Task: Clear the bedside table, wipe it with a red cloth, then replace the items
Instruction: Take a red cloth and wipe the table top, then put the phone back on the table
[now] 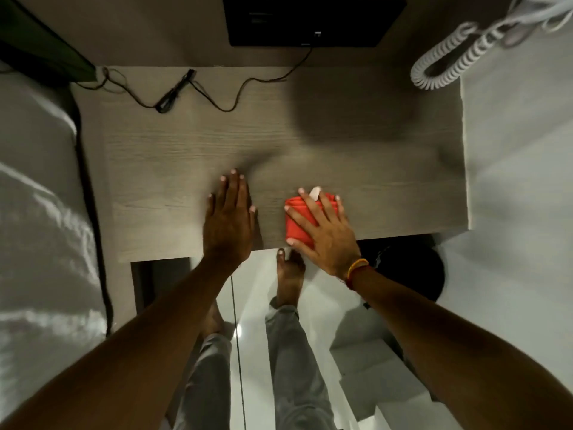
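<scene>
The bedside table (186, 156) is a pale grey wood top, bare apart from a cable at its back. A folded red cloth (294, 223) with a small white tag lies near the front edge, right of centre. My right hand (322, 231) lies flat on top of the cloth with fingers spread, pressing it onto the wood. My left hand (229, 221) rests palm down on the bare table top just left of the cloth, fingers together and holding nothing.
A thin black cable with a plug (173, 91) runs along the table's back. A dark wall panel (313, 20) sits above it. A white coiled phone cord (446, 60) hangs at the back right. White bedding (37, 212) borders the left. A black bin (409, 271) stands below the front edge.
</scene>
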`<state>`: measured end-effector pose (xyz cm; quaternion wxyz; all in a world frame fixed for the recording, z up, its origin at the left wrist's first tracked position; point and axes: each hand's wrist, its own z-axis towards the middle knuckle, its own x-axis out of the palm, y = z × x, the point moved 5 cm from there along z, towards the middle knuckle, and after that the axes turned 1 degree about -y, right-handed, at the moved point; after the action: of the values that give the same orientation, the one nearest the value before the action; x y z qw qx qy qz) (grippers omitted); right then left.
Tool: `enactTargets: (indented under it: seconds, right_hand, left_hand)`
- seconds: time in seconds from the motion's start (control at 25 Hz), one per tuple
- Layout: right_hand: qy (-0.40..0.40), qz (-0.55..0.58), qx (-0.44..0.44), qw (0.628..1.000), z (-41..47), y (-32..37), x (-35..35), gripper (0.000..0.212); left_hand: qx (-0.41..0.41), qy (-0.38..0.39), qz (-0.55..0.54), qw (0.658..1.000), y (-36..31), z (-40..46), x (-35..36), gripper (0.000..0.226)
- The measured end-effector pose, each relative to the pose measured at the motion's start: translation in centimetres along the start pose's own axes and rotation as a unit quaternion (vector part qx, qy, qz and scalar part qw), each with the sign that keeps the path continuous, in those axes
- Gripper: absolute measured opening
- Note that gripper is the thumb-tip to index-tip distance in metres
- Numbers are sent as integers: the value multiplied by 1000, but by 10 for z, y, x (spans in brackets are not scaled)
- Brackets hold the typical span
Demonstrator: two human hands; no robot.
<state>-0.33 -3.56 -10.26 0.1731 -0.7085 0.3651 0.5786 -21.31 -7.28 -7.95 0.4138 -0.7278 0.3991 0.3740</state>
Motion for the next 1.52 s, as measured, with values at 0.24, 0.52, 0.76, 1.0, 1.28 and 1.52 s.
enactTargets:
  seconds: [0.24, 0.52, 0.76, 1.0, 1.28, 1.52]
  right_hand:
    - [28, -3, 39, 999, 13, 18, -42, 73]
    - [-62, 151, -24, 986, 136, 183, -168, 63]
    - [-70, 369, -86, 923, 215, 372, -232, 62]
    - [-26, 531, -11, 847, 233, 468, -213, 76]
    - [-68, 631, 54, 771, 232, 460, -213, 78]
    - [-142, 692, 109, 700, 215, 346, -230, 72]
  left_hand:
    - [20, 9, -31, 999, 36, -60, -31, 60]
    - [-53, -133, -41, 989, 112, -65, -193, 59]
    - [-160, -359, 7, 919, 240, -100, -345, 53]
    - [-264, -271, -239, 894, 350, -120, -340, 63]
    - [-259, -275, -200, 904, 337, -110, -340, 53]
    - [-154, -290, -147, 933, 233, -62, -328, 70]
